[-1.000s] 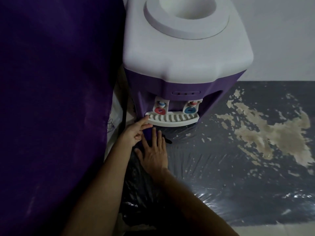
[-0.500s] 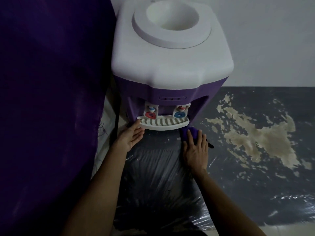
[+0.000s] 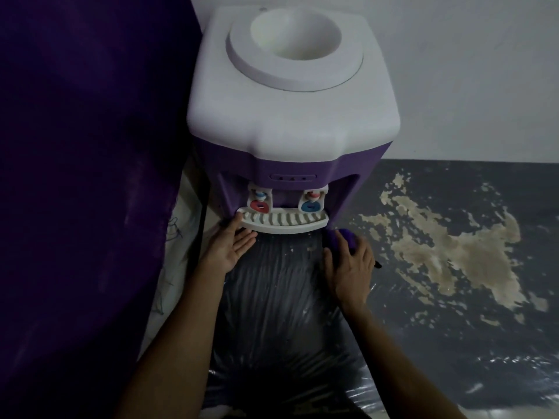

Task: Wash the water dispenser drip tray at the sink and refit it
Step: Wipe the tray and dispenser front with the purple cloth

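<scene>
Drip tray (image 3: 282, 221): white, slotted, seated in its recess under the red and blue taps at the front of the water dispenser (image 3: 292, 116). Left hand (image 3: 231, 246) at the tray's left end, thumb on the corner, fingers relaxed and reaching beneath the rim, not clamped round anything; right hand (image 3: 351, 267) laid with straight fingers over the purple base at the dispenser's right front corner, steadying rather than grasping. Hard to judge whether just refitted or about to come out; no sink in view, no visible wetness.
</scene>
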Demonstrator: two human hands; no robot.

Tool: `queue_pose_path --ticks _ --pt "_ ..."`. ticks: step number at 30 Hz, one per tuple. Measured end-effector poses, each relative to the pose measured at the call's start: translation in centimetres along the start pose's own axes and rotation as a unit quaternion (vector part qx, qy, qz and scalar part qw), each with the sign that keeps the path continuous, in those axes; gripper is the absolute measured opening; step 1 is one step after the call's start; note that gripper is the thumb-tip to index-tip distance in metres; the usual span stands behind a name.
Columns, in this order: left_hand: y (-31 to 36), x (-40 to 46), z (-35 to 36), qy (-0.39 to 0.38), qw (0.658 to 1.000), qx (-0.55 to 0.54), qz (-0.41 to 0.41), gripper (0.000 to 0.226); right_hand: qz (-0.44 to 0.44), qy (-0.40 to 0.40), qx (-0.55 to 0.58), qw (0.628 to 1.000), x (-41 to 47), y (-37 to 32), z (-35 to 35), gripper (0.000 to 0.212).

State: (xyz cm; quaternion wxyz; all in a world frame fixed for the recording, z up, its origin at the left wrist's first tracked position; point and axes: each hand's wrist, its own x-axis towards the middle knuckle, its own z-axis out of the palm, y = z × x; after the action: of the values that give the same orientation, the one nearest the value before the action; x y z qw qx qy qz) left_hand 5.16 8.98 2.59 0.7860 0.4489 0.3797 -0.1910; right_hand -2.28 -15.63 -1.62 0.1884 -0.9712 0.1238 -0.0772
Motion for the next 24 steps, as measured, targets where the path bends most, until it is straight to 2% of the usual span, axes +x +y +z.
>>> queue_pose_path --ticks 1,2,3,4,6,7,9,10,17,24 --pt "-0.1 0.0 0.1 0.001 1.0 -0.007 0.004 0.045 -0.017 0.029 0.042 0.999 0.0 -0.7 -0.4 0.037" --pt "-0.2 0.0 0.2 0.003 1.0 -0.012 0.008 0.044 -0.008 0.021 0.11 0.994 0.1 -1.6 -0.8 0.034" --pt "-0.2 0.0 0.4 0.006 1.0 -0.014 0.01 0.043 0.04 -0.01 0.199 0.979 0.3 -2.6 -1.2 0.038" --pt "-0.3 0.0 0.5 0.011 1.0 -0.013 0.014 0.044 0.117 -0.049 0.297 0.947 0.8 -3.8 -1.7 0.042" --pt "-0.4 0.1 0.8 0.019 1.0 -0.004 0.021 0.048 0.275 -0.119 0.45 0.841 2.3 -5.3 -1.9 0.047" --pt "-0.4 0.1 0.9 0.022 0.999 0.002 0.025 0.052 0.326 -0.152 0.502 0.787 2.9 -5.7 -1.9 0.047" --pt "-0.6 0.2 1.1 0.029 0.999 0.013 0.031 0.055 0.375 -0.199 0.572 0.702 4.2 -6.0 -1.8 0.048" --pt "-0.6 0.2 1.2 0.03 0.999 0.015 0.035 0.056 0.382 -0.211 0.589 0.68 4.7 -6.0 -1.6 0.049" --pt "-1.0 0.1 1.2 0.031 0.998 0.022 0.05 0.049 0.417 -0.204 0.616 0.636 5.6 -5.7 -1.0 0.035" --pt "-1.6 0.7 0.9 0.048 0.998 -0.003 0.042 0.039 0.411 -0.211 0.618 0.636 5.4 -5.4 -0.4 0.035"
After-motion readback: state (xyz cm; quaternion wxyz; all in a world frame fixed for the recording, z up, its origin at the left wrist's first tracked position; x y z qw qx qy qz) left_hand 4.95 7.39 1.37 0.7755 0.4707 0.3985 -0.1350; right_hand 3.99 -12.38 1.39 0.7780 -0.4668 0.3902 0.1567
